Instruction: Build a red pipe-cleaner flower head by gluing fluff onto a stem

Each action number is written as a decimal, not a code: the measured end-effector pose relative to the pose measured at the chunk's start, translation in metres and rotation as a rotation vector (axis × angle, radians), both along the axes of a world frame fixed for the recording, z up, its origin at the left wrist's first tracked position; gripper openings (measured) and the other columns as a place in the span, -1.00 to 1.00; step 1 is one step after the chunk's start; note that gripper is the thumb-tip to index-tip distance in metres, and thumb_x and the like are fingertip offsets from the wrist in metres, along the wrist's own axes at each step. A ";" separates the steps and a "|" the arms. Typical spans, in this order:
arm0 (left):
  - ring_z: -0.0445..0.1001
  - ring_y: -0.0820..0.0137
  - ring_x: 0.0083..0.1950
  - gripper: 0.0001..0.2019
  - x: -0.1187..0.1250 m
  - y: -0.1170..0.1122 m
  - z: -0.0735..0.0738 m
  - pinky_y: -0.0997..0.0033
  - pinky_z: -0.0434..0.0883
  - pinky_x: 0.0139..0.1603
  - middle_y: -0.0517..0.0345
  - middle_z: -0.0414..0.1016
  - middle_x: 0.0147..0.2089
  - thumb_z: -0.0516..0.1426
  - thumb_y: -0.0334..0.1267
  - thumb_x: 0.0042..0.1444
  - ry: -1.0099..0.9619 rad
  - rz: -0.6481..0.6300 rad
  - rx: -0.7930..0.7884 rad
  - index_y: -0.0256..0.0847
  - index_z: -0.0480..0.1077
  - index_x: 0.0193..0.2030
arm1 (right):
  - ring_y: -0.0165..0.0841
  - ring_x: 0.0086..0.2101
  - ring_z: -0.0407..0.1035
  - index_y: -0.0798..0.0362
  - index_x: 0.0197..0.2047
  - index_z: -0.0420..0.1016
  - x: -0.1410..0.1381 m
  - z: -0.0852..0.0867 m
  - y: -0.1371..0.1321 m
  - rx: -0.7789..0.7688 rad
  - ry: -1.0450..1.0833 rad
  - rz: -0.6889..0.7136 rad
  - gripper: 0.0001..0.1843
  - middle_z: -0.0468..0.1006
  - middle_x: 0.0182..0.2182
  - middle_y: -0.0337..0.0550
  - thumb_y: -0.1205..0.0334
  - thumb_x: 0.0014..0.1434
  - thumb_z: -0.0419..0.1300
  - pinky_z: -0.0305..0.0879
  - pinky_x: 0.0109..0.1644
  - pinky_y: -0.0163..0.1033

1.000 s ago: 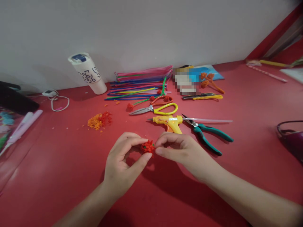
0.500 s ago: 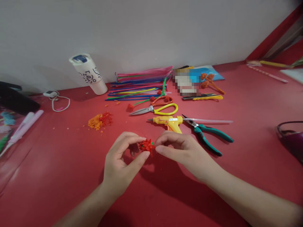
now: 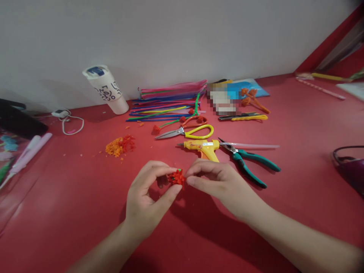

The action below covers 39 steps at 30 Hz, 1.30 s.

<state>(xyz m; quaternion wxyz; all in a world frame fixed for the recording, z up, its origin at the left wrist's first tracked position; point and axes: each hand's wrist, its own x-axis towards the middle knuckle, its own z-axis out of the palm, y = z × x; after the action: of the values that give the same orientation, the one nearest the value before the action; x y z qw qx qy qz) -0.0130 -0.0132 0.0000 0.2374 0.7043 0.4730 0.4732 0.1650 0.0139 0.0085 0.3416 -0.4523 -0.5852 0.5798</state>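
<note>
Fingertips of left hand (image 3: 148,197) and right hand (image 3: 218,182) pinch a small, spiky red pompom (image 3: 176,177).

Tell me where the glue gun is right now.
In the head view the yellow glue gun lies on the red table just beyond the right hand, between the yellow-handled scissors and the green-handled pliers.

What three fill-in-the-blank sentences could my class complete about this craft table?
1. Both hands pinch a small ____ flower between their fingers.
2. The scissors have ____ handles.
3. The pliers lie to the right of the yellow ____ gun.
4. The white cup leans against the ____.

Missing words: red; yellow; glue; wall
</note>
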 end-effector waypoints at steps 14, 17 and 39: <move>0.39 0.46 -0.31 -0.80 0.001 0.001 -0.002 0.46 0.38 -0.33 0.16 0.41 -0.26 0.20 -0.44 0.04 -0.018 -0.013 -0.011 -0.14 0.42 -0.18 | -0.42 -0.40 0.31 0.04 -0.47 0.48 -0.001 -0.002 0.001 -0.014 0.001 -0.005 -0.88 0.43 -0.46 -0.27 0.19 0.02 0.22 0.21 -0.27 -0.26; 0.40 0.45 -0.33 -0.81 0.000 0.001 -0.001 0.45 0.39 -0.34 0.15 0.42 -0.26 0.20 -0.44 0.04 -0.011 -0.004 -0.013 -0.15 0.43 -0.19 | -0.41 -0.39 0.31 0.04 -0.47 0.48 -0.001 -0.001 0.001 -0.023 -0.002 -0.006 -0.88 0.43 -0.46 -0.26 0.18 0.02 0.22 0.21 -0.27 -0.26; 0.41 0.44 -0.33 -0.82 0.001 0.001 -0.001 0.44 0.40 -0.35 0.14 0.43 -0.28 0.20 -0.43 0.03 0.007 0.004 -0.010 -0.15 0.43 -0.21 | -0.40 -0.40 0.32 0.03 -0.48 0.48 0.000 -0.001 0.002 -0.015 -0.016 0.002 -0.87 0.44 -0.47 -0.26 0.17 0.01 0.22 0.22 -0.27 -0.25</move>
<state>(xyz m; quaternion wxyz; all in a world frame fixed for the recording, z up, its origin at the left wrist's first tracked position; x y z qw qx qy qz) -0.0120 -0.0120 -0.0007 0.2383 0.7040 0.4774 0.4687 0.1647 0.0163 0.0074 0.3330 -0.4589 -0.5840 0.5809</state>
